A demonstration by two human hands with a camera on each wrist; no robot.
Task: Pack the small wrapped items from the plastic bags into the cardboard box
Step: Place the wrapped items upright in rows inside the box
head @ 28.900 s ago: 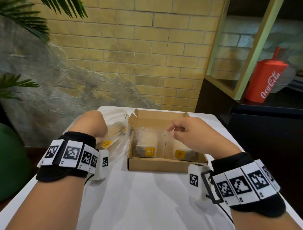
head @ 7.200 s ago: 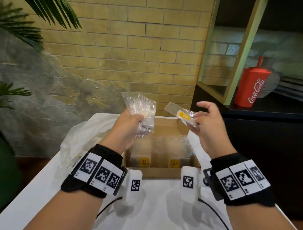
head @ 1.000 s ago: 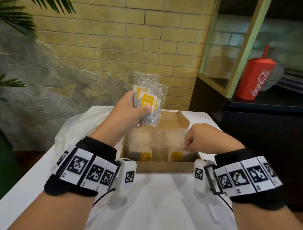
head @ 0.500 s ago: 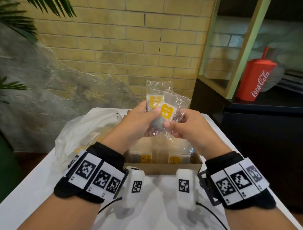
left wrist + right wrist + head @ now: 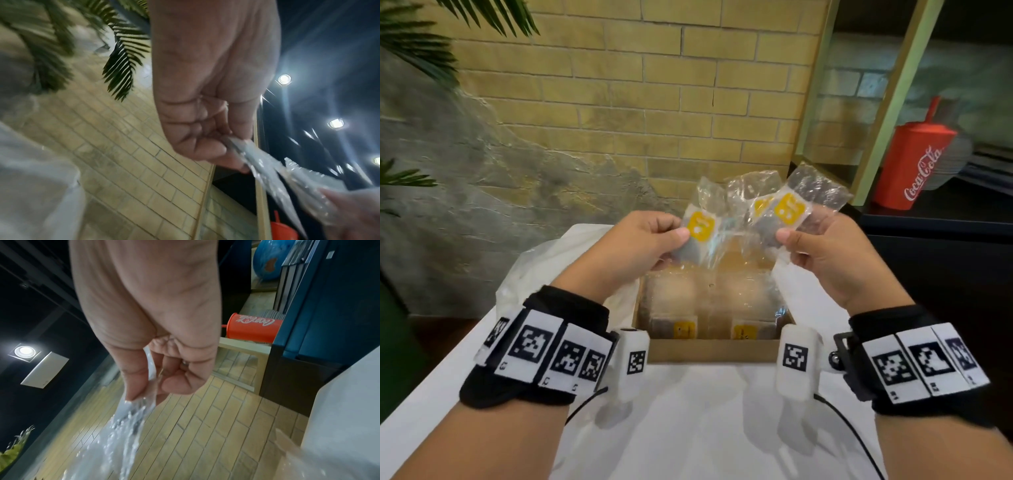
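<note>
Left hand [image 5: 633, 246] pinching one clear wrapped item [image 5: 700, 228] with a yellow label, right hand [image 5: 822, 253] pinching what looks like two more [image 5: 786, 210], both raised above the open cardboard box [image 5: 709, 349] on the white table [image 5: 688, 428], more wrapped items [image 5: 709, 305] packed inside, a plastic bag [image 5: 544, 267] left of the box.

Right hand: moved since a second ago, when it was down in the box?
Yes. The right hand has come up out of the cardboard box and now pinches wrapped packets above its far edge, apart from the left hand.
</note>
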